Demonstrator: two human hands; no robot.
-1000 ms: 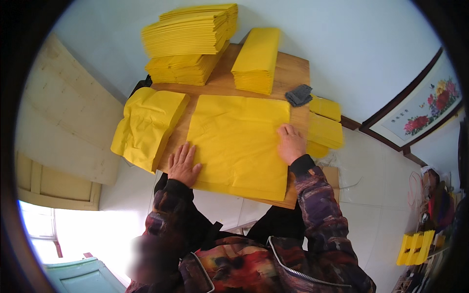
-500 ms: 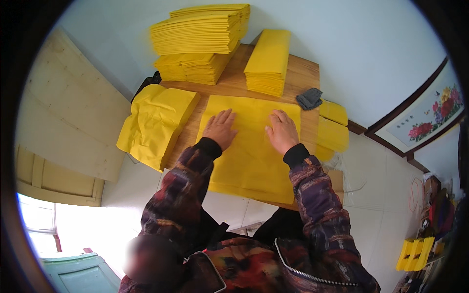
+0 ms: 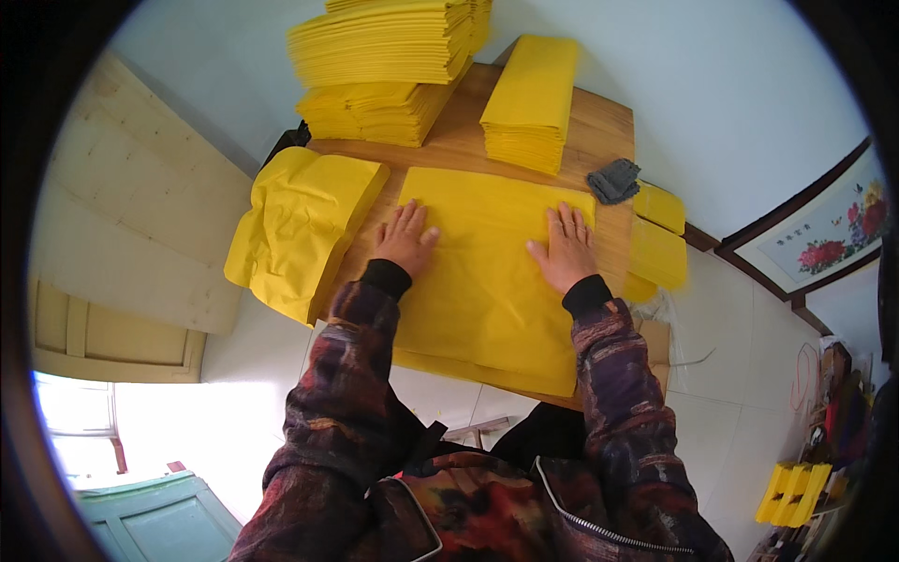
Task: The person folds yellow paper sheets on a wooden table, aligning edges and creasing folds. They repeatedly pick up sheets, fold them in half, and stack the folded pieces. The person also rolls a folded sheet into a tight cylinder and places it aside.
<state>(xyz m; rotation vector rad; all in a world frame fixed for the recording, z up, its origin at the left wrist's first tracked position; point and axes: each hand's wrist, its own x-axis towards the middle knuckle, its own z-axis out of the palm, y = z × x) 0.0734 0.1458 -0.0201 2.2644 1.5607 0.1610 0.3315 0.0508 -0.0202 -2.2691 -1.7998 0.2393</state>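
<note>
A large yellow sheet (image 3: 482,300), paper or fabric I cannot tell, lies flat on the wooden table (image 3: 599,126) in front of me. My left hand (image 3: 405,241) rests palm down at its left edge, fingers stretched out. Along the right edge, my right hand (image 3: 566,248) lies flat with its fingers spread. Neither hand grips anything. To the left of the sheet is a crumpled yellow piece (image 3: 298,234), its surface creased, hanging partly past the table's edge.
Tall piles of folded yellow pieces (image 3: 375,47) stand at the back left, with a narrower folded stack (image 3: 532,94) beside them. A dark grey cloth (image 3: 614,182) lies at the right corner. More yellow bundles (image 3: 658,251) sit beyond the right edge.
My hands have moved apart, the left one outward to the left edge and the right one toward the right edge of the sheet. My view has shifted slightly.
</note>
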